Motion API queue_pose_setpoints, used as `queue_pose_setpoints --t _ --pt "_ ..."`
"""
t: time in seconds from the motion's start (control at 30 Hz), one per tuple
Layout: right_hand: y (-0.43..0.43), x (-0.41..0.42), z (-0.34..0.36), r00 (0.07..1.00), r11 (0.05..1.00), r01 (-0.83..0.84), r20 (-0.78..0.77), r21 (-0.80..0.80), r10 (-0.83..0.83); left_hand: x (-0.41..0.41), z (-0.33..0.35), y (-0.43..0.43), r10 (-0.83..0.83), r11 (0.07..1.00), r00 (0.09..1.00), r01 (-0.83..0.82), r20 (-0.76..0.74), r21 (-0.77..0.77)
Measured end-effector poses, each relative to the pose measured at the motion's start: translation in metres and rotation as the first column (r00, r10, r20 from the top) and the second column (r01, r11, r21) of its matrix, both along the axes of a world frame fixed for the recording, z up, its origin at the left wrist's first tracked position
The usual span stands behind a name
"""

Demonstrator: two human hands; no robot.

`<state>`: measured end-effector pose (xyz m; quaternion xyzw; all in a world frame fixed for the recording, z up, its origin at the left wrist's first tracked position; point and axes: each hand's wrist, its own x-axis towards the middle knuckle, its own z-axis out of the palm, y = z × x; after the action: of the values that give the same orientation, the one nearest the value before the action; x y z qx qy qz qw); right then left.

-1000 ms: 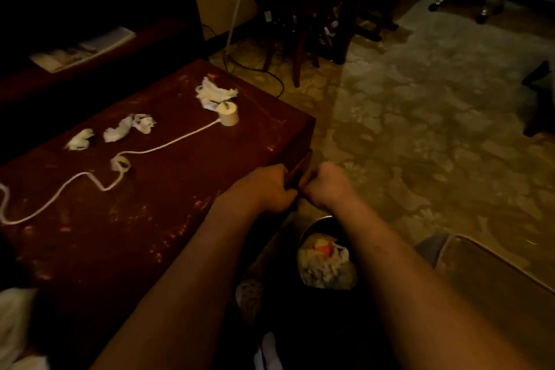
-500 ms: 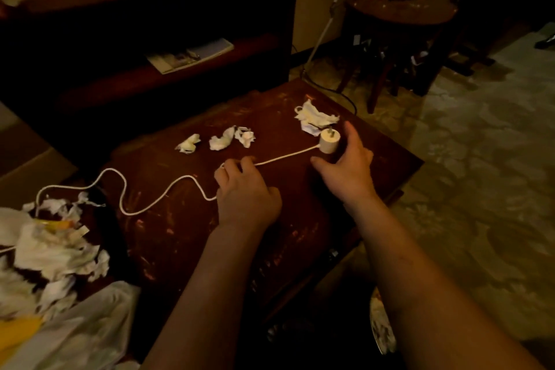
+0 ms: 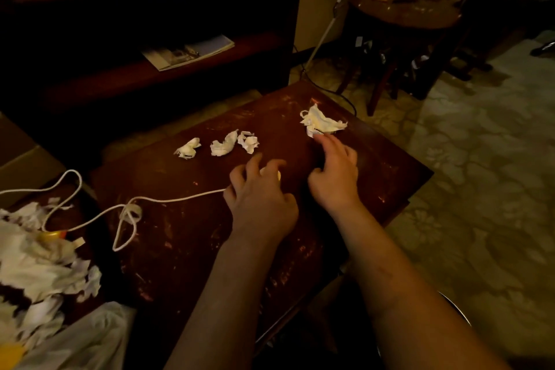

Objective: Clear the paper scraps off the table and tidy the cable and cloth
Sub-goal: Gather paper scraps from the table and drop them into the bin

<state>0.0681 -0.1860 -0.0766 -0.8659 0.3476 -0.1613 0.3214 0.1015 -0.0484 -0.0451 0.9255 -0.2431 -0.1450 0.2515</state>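
Note:
On the dark red wooden table (image 3: 381, 189) lie three small crumpled paper scraps (image 3: 223, 146) in a row and a larger white scrap (image 3: 322, 123) near the far right corner. A white cable (image 3: 180, 198) runs from the left edge across the table, with a loop (image 3: 129, 219) midway. My left hand (image 3: 258, 201) curls its fingers over the cable's cream plug (image 3: 270, 173). My right hand (image 3: 333, 174) rests beside it, its index finger stretched out and touching the larger scrap. No cloth is clearly in view.
A heap of crumpled paper and a plastic bag (image 3: 39, 267) fills the lower left. A low dark shelf with a magazine (image 3: 187, 51) stands behind the table, and a round wooden stool (image 3: 408, 15) at the far right. A black cord (image 3: 339, 96) lies on the floor.
The cable's plug end has moved left and nearer, now under my left hand. My right hand left the plug and reached its index finger to the larger scrap.

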Motion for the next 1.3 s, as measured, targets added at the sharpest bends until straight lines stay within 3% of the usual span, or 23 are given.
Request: queue_pose_setpoints --t 0.13,0.27,0.43,0.6,0.67,0.77,0.87,0.97,1.03,1.13,1.3 --pt "-0.005 0.008 -0.001 0.986 0.998 -0.058 -0.154 0.002 0.058 0.000 -0.001 0.001 0.009 1.000 1.000 -0.009 -0.010 -0.008" --pt "-0.008 0.015 -0.006 0.978 0.997 -0.043 -0.204 -0.066 0.029 0.001 0.000 0.003 0.052 0.998 0.998 -0.051 0.018 -0.033" --pt "-0.002 0.015 -0.008 0.991 0.991 0.130 -0.008 -0.036 -0.131 0.005 -0.001 0.003 0.134 0.990 0.984 -0.128 0.119 -0.059" --pt "-0.006 0.006 -0.003 0.987 0.986 0.125 0.086 0.108 -0.135 0.004 -0.001 0.003 0.146 0.985 0.980 -0.131 0.137 -0.111" --pt "-0.009 -0.005 0.007 0.993 0.982 0.074 0.081 0.172 -0.089 -0.001 0.002 -0.003 0.109 0.985 0.978 -0.082 0.175 -0.154" --pt "-0.018 -0.028 0.020 0.998 0.990 -0.021 0.055 0.142 0.014 -0.009 0.001 -0.015 -0.039 0.975 0.969 0.090 0.244 -0.202" --pt "-0.030 -0.066 0.035 0.996 0.977 -0.068 0.067 0.204 0.055 -0.021 -0.001 -0.029 -0.197 0.913 0.971 0.232 0.135 -0.337" --pt "-0.048 -0.119 0.043 0.999 0.942 -0.041 0.041 0.332 0.029 -0.043 0.000 -0.050 -0.353 0.870 0.932 0.361 0.088 -0.335" --pt "-0.053 -0.132 0.038 0.999 0.923 -0.025 -0.028 0.384 0.039 -0.043 -0.002 -0.055 -0.427 0.860 0.904 0.418 0.037 -0.291" --pt "-0.080 -0.191 0.021 0.973 0.909 0.127 -0.226 0.397 -0.037 -0.091 -0.006 -0.089 -0.611 0.780 0.790 0.589 -0.053 -0.211" --pt "-0.111 -0.266 -0.009 0.785 0.916 0.217 -0.618 0.338 0.042 -0.172 -0.039 -0.142 -0.716 0.695 0.674 0.714 -0.183 -0.091"
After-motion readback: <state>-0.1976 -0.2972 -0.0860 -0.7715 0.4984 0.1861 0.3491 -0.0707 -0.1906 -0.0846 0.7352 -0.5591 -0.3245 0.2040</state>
